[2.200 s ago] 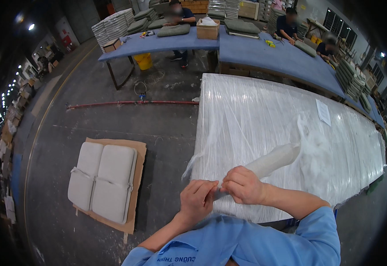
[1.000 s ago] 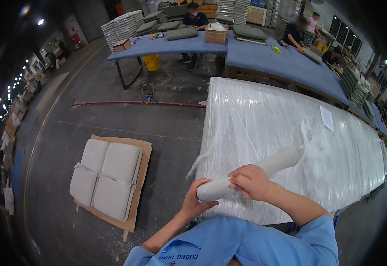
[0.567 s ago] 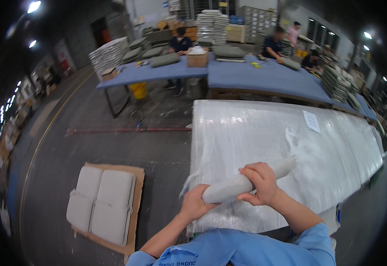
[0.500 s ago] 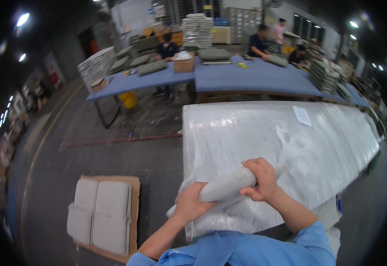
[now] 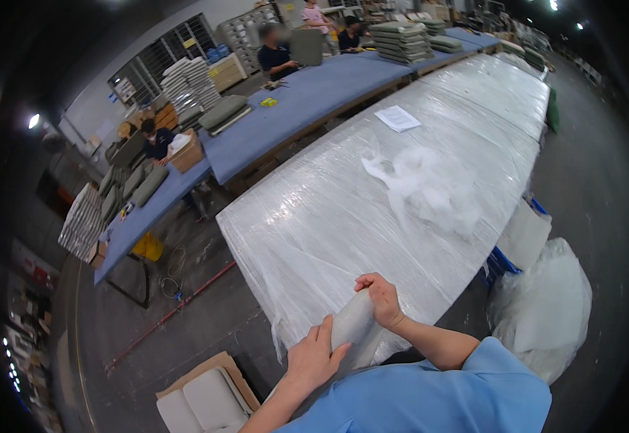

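Plastic-wrapped platform [image 5: 307, 209] fills mid-frame below blue tables [image 5: 314, 90]; lower centre, the left hand [image 5: 316, 361] lies straight-fingered against a pale roll [image 5: 353, 321], the right hand [image 5: 381, 300] half-curled at its tip, grip unclear.

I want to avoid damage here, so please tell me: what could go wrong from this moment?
1. The pale padded piece might slip, as the left hand and right hand seem to press it rather than wrap it.
2. The loose white fluff lies on the glossy plastic-wrapped stack and could slide off.
3. The light cushions rest on cardboard on the floor, where a foot might bump them.
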### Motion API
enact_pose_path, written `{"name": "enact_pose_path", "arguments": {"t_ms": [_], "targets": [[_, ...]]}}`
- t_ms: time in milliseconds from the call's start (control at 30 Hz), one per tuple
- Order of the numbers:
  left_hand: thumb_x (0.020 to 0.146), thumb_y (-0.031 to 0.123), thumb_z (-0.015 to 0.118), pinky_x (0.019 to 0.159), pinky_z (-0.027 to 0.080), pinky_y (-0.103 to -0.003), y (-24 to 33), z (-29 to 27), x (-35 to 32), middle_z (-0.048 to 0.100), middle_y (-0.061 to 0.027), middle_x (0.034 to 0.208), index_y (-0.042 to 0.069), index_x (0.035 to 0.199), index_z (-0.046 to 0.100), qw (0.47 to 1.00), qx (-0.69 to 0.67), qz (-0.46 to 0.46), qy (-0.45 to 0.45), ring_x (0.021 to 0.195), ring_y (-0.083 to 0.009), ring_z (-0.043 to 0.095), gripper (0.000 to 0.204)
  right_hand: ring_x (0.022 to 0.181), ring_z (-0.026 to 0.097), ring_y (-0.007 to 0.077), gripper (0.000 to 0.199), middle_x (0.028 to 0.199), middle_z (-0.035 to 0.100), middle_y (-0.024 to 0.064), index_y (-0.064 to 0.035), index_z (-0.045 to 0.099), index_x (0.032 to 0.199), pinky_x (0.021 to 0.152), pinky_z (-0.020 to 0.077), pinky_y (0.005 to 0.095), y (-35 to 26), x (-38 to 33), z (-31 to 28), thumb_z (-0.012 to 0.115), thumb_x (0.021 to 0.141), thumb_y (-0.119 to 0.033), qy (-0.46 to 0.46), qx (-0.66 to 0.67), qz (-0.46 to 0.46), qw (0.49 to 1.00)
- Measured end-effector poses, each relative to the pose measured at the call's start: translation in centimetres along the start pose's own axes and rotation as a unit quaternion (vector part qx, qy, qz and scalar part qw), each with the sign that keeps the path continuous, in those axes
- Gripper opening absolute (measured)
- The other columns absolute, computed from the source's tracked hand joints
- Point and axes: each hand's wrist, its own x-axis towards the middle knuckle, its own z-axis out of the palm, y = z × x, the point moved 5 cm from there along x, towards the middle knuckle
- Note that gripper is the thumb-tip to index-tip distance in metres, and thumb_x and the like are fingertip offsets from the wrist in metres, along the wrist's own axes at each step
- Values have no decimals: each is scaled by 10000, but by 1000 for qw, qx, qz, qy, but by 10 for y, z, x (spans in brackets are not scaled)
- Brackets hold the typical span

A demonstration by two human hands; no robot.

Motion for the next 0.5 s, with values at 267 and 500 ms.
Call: {"name": "enact_pose_path", "arguments": {"t_ms": [267,500], "targets": [[945,476,737,1000,560,-492,24,26,39,651,-314,1364,-45,1600,361,990,-61,90,-94,1186,-461,697,919,840,684,295,212,902,675,153,9,699,1043,739,536,374,-42,-28,-20,729,920,-161,29,-176,-118,977],[917,443,757,1038,536,-452,54,42,88,713,-299,1276,-70,1526,484,949,-200,39,-241,1230,-431,697,841,579,517,102,402,620,590,59,1,571,664,530,370,339,-23,-9,-46,693,1012,-162,32,-75,88,993]]}}
